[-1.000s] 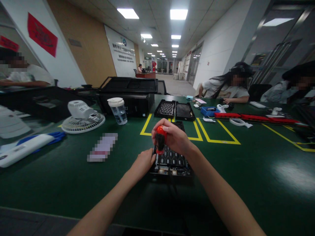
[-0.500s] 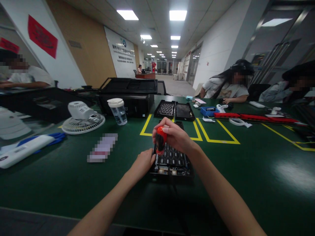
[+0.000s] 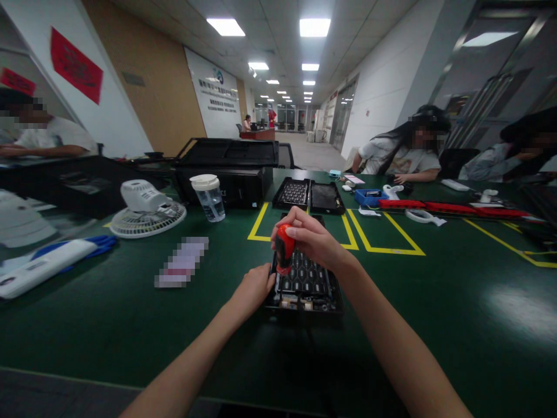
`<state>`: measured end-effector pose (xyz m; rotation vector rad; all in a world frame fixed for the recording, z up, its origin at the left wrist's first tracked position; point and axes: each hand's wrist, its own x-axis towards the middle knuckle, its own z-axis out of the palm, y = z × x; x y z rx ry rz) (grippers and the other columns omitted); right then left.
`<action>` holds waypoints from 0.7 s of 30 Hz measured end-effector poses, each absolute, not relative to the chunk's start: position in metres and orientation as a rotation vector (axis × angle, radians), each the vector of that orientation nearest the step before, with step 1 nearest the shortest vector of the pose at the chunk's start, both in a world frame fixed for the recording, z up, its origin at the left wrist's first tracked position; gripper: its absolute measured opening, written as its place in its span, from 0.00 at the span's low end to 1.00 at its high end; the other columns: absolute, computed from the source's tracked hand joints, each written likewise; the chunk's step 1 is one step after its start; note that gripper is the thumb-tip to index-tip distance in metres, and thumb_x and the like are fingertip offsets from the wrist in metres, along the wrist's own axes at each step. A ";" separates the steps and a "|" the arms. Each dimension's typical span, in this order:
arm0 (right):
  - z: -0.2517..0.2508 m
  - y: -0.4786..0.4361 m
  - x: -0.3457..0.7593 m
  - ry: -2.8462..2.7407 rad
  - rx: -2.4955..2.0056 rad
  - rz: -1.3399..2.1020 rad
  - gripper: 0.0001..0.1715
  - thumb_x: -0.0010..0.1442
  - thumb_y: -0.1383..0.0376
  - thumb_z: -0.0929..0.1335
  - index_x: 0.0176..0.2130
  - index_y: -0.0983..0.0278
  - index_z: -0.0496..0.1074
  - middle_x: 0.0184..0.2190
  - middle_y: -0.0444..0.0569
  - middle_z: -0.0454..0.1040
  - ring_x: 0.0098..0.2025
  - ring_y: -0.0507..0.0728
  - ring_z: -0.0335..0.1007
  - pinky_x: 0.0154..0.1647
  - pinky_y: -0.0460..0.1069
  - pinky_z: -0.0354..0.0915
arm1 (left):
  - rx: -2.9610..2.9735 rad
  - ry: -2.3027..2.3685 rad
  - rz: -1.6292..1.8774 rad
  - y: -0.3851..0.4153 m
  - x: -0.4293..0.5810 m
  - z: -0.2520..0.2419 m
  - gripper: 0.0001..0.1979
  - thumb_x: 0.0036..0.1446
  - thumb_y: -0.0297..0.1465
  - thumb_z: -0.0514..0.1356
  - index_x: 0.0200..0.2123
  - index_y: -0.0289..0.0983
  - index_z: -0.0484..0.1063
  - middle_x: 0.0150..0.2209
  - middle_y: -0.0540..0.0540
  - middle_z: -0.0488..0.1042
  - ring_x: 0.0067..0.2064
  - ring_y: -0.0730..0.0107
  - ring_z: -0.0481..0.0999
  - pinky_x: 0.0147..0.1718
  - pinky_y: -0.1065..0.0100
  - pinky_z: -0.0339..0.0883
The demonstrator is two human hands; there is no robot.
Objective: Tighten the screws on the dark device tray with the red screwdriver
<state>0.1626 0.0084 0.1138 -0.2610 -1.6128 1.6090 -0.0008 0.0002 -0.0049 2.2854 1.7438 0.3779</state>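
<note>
Since a second ago, the person's right hand (image 3: 314,238) has shifted slightly to the right at the wrist, while the screwdriver (image 3: 285,248) has hardly moved and the left hand (image 3: 256,283) has stayed in place. Farthest left of the things close by, a white fan (image 3: 148,222) lies on the green table (image 3: 87,342), with a lidded cup (image 3: 212,203) just beside it. Nearer the middle, the left hand rests against the left wall of an open black box (image 3: 336,305), thumb at the rim; its fingers are partly hidden, so how far it is closed cannot be told. Just right of that hand, over the box's left side, the screwdriver stands nearly upright beneath the right hand's fingers. Its bulbous handle is red with a dark patch, and red again at the lower end; a thin dark shaft runs down toward the near left corner, the tip too dim to make out. Shallow and flat on the table, the box shows rows of black, roughly six-sided cells with pale marks, and pale blocks along its near end. Rightmost, the right hand is curled, thumb and fingers closed around the top of the handle.
</note>
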 end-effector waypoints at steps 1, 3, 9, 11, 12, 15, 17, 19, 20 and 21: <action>0.114 0.008 0.163 -1.626 -0.266 1.593 0.05 0.56 0.66 0.65 0.34 0.64 0.61 0.33 0.46 0.69 0.32 0.51 0.68 0.34 0.48 0.66 | 2.285 1.747 0.375 0.000 -0.001 -0.005 0.10 0.58 0.33 0.46 0.37 0.36 0.64 0.38 0.42 0.73 0.40 0.64 0.74 0.38 0.67 0.62; 0.114 0.008 0.163 -1.653 -0.278 1.558 0.05 0.56 0.66 0.64 0.34 0.64 0.61 0.33 0.46 0.69 0.32 0.51 0.67 0.35 0.48 0.65 | 2.275 1.755 0.362 0.000 -0.001 -0.004 0.10 0.58 0.33 0.46 0.37 0.37 0.64 0.38 0.43 0.73 0.40 0.64 0.73 0.38 0.67 0.62; 0.114 0.009 0.164 -1.719 -0.325 1.455 0.06 0.56 0.65 0.65 0.33 0.64 0.61 0.32 0.45 0.68 0.31 0.50 0.65 0.34 0.47 0.64 | 2.243 1.778 0.353 -0.001 0.001 -0.001 0.10 0.58 0.33 0.47 0.36 0.36 0.64 0.38 0.43 0.73 0.40 0.64 0.73 0.37 0.68 0.62; 0.115 0.010 0.164 -1.729 -0.338 1.426 0.06 0.56 0.64 0.65 0.33 0.64 0.62 0.31 0.45 0.68 0.31 0.50 0.65 0.34 0.47 0.63 | 2.225 1.786 0.339 -0.001 0.002 -0.001 0.10 0.58 0.33 0.47 0.37 0.36 0.65 0.38 0.43 0.73 0.40 0.64 0.73 0.37 0.68 0.62; 0.115 0.010 0.164 -1.734 -0.344 1.413 0.07 0.56 0.64 0.65 0.33 0.64 0.61 0.31 0.45 0.68 0.31 0.50 0.64 0.34 0.47 0.63 | 2.217 1.785 0.336 -0.001 0.002 0.000 0.10 0.58 0.33 0.47 0.37 0.36 0.65 0.38 0.43 0.73 0.40 0.64 0.73 0.38 0.68 0.62; 0.116 0.009 0.164 -1.744 -0.351 1.373 0.07 0.56 0.64 0.65 0.33 0.65 0.61 0.31 0.45 0.68 0.31 0.50 0.64 0.34 0.46 0.62 | 2.210 1.771 0.349 -0.001 0.002 0.000 0.10 0.58 0.32 0.47 0.38 0.36 0.65 0.39 0.42 0.73 0.41 0.65 0.73 0.39 0.68 0.62; 0.116 0.009 0.165 -1.746 -0.359 1.340 0.07 0.56 0.64 0.65 0.32 0.65 0.61 0.31 0.45 0.67 0.31 0.50 0.64 0.34 0.46 0.62 | 2.211 1.761 0.363 -0.001 0.002 -0.001 0.11 0.58 0.33 0.47 0.38 0.36 0.65 0.39 0.42 0.73 0.41 0.65 0.73 0.39 0.68 0.62; 0.117 0.009 0.165 -1.751 -0.371 1.301 0.07 0.56 0.64 0.65 0.32 0.65 0.62 0.31 0.45 0.67 0.31 0.50 0.64 0.34 0.46 0.62 | 2.215 1.748 0.379 -0.001 0.002 -0.001 0.11 0.58 0.33 0.46 0.38 0.36 0.65 0.38 0.42 0.74 0.41 0.64 0.73 0.39 0.68 0.62; 0.117 0.008 0.165 -1.755 -0.378 1.280 0.07 0.55 0.64 0.65 0.31 0.65 0.62 0.31 0.45 0.67 0.31 0.50 0.64 0.34 0.46 0.62 | 2.218 1.739 0.390 -0.001 0.002 -0.001 0.11 0.59 0.33 0.46 0.38 0.36 0.65 0.39 0.42 0.74 0.41 0.64 0.73 0.39 0.68 0.62; 0.118 0.008 0.165 -1.759 -0.386 1.261 0.07 0.55 0.64 0.65 0.31 0.65 0.62 0.31 0.45 0.67 0.32 0.50 0.64 0.33 0.46 0.62 | 2.222 1.730 0.400 -0.002 0.002 -0.001 0.11 0.59 0.33 0.46 0.38 0.36 0.65 0.39 0.42 0.74 0.41 0.64 0.73 0.39 0.68 0.62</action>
